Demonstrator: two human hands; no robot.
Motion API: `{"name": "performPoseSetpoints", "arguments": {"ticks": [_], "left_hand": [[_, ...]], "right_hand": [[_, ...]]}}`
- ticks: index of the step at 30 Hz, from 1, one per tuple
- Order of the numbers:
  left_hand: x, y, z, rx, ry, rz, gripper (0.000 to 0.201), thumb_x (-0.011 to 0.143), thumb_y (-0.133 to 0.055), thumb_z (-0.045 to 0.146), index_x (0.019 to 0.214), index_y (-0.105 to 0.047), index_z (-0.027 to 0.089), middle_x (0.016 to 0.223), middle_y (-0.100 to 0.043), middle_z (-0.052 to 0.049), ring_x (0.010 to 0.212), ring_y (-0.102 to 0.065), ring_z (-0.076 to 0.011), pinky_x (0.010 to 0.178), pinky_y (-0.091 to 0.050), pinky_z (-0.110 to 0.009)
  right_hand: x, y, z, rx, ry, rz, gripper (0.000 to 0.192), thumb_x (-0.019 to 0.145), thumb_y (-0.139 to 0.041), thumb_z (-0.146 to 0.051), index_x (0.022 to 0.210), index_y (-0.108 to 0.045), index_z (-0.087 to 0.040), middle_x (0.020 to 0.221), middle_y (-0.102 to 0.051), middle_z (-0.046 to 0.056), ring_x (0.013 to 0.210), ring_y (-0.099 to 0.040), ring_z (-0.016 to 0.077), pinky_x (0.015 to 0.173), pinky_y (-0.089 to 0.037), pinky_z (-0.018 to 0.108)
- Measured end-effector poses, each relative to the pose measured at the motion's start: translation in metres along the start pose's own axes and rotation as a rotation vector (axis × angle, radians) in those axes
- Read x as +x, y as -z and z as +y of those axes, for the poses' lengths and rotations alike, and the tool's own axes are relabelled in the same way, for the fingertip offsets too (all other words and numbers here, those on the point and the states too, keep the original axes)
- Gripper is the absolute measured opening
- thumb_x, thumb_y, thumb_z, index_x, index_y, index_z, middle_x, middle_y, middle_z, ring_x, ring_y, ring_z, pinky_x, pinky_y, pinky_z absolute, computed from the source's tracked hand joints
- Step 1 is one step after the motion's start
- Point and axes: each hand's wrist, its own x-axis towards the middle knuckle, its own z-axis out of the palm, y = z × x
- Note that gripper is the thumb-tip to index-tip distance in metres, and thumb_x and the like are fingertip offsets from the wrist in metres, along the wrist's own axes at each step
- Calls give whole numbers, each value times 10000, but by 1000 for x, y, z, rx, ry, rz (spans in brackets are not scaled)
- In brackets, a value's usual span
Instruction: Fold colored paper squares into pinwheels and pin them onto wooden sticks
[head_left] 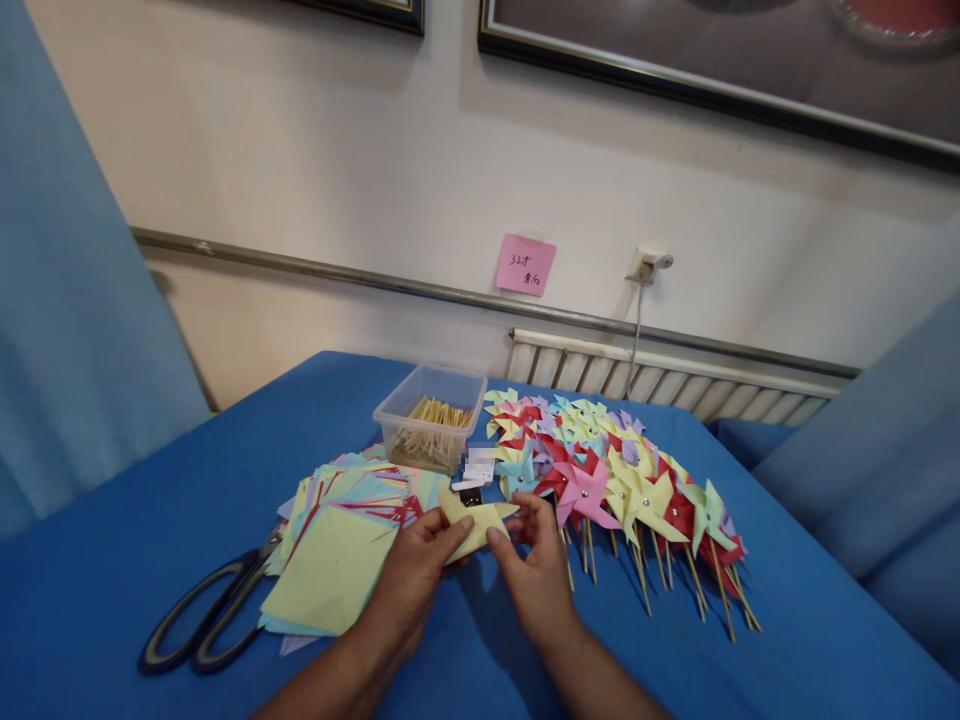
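Observation:
Between my two hands is a yellow paper piece (480, 528), partly folded, with pointed corners sticking out. My left hand (424, 555) pinches its left side, thumb on top. The thumb of my right hand (531, 560) presses its right edge, with the fingers curled behind the pointed corner. To the left lies a loose stack of coloured paper squares (330, 575), a yellow one on top. Just beyond my hands are a small dark object (470, 496) and a white label or packet (478, 468), too blurred to read.
Large dark-handled scissors (217, 615) lie left of the stack, blades partly under it. A clear plastic box (431, 450) of thin sticks stands behind. Many finished paper pinwheels (585, 490) on sticks lie at right on the blue tablecloth (810, 620). A radiator (585, 370) lines the wall.

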Motion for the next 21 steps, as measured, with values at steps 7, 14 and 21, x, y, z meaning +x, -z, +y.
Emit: {"name": "performPoseSetpoints", "arguments": {"ticks": [7, 14, 21], "left_hand": [[-3, -4, 1, 65, 5, -21, 168, 619, -780, 310, 660, -697, 170, 546, -651, 30, 556, -582, -141, 614, -437, -237], [1, -2, -2, -22, 54, -12, 278, 560, -813, 279, 783, -692, 165, 636, -713, -5, 579, -623, -162, 585, -442, -246], [0, -1, -1, -75, 74, -33, 275, 596, -791, 232, 820, -661, 140, 746, -737, -52, 643, -659, -180, 634, -483, -274]], "right_hand": [[4, -5, 3, 510, -401, -143, 279, 663, -767, -360, 785, -605, -167, 688, -673, 2, 593, -588, 134, 610, -452, 255], [4, -6, 2, 510, -425, -121, 282, 620, -788, -355, 699, -580, -182, 586, -632, -43, 490, -525, 109, 519, -396, 223], [3, -3, -3, 592, -470, -141, 265, 762, -675, -435, 798, -630, -177, 610, -623, -27, 498, -523, 113, 500, -378, 220]]}}
